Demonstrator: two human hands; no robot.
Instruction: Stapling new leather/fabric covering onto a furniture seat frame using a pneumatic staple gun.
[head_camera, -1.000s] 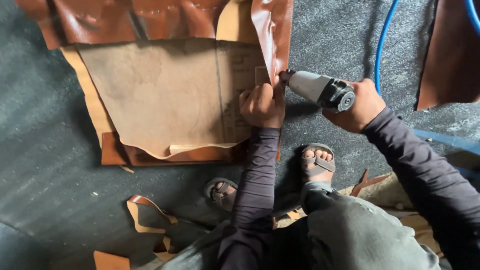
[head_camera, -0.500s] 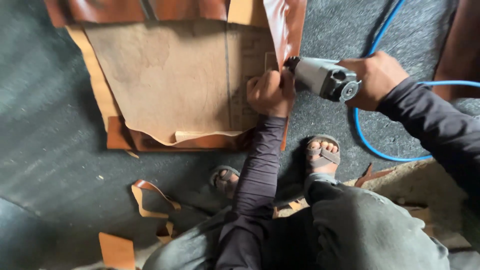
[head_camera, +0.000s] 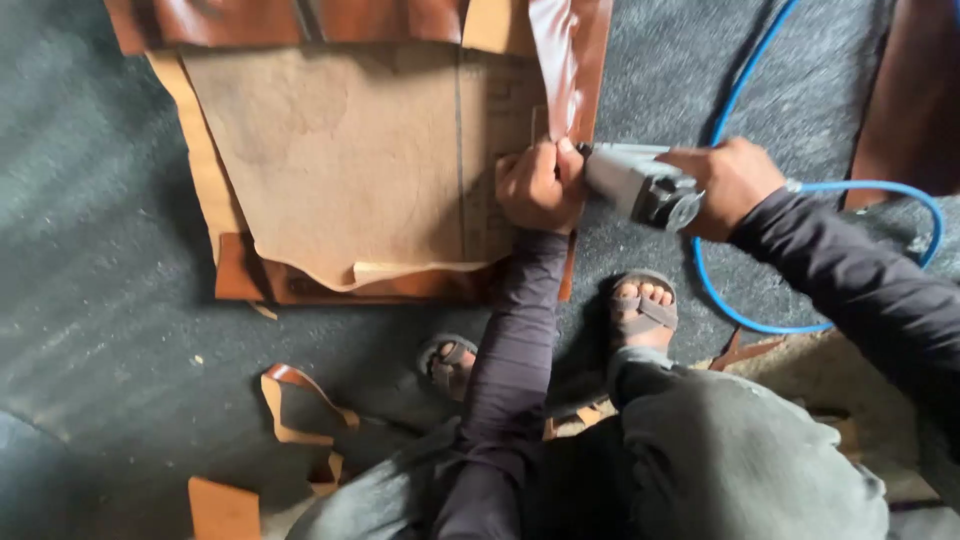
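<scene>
One grey air tool (head_camera: 640, 185) lay level, its long axis running left to right and its nose pointing left at the shiny brown leather edge (head_camera: 572, 70). The right hand (head_camera: 730, 185) gripped its rear, where one blue hose (head_camera: 745, 95) trailed away. The left hand (head_camera: 538, 185), curled closed, pressed one tan pattern sheet (head_camera: 340, 160), rectangular with faint ruled lines. Two leather scraps (head_camera: 295, 405) lay near left.
</scene>
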